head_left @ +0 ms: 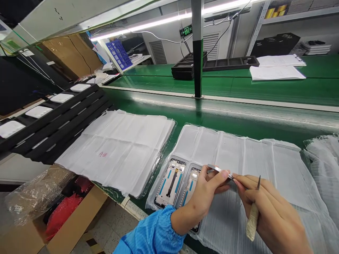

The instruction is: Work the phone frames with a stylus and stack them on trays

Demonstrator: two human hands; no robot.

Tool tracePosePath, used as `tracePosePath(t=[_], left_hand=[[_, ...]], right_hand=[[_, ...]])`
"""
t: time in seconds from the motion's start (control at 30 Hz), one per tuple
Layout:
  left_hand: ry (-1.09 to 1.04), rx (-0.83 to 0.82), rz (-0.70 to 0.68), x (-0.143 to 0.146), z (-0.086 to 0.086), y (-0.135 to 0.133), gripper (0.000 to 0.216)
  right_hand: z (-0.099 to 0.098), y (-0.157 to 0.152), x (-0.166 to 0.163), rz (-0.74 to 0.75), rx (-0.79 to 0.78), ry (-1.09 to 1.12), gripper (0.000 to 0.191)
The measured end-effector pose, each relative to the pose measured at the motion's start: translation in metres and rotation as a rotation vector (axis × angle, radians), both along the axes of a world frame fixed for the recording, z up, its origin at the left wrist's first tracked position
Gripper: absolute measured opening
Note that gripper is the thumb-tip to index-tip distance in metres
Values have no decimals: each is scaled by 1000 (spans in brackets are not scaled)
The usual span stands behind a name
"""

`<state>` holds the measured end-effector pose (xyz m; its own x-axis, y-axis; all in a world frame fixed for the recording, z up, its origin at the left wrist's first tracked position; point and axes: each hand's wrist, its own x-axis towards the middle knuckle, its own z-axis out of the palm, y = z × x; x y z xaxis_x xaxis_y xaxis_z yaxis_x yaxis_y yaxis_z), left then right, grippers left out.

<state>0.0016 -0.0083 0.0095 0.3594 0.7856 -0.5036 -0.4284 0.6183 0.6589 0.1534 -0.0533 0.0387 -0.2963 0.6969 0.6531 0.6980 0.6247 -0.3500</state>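
The left grip [203,193] pinches a thin flat part [215,168] edge-on; the right grip [268,203] has its fingertips at that part's right end and holds a pointed tool [253,220]. Best to brace the part with the left, work lightly with the right fingertips, and turn the tool's tip away. Left of the left grip lie two phone frames [161,192], one partly hidden behind it, so the wrist should avoid brushing them. White sheeting [227,215] spreads beneath both grips. Farther left lies another sheet-covered stack [127,148]; beyond, a post [197,70] stands past the green table [212,116].
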Motion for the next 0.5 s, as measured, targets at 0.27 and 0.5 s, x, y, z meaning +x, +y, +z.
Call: tracePosePath(t=[0.27,0.5], left_hand=[[30,38,-43,-1,2,-3,77],[50,3,-39,1,5,-1,84]], right_hand=[[12,-5,-1,-3,-57,-27,16],[13,-10,3,6,-133,-65,23]])
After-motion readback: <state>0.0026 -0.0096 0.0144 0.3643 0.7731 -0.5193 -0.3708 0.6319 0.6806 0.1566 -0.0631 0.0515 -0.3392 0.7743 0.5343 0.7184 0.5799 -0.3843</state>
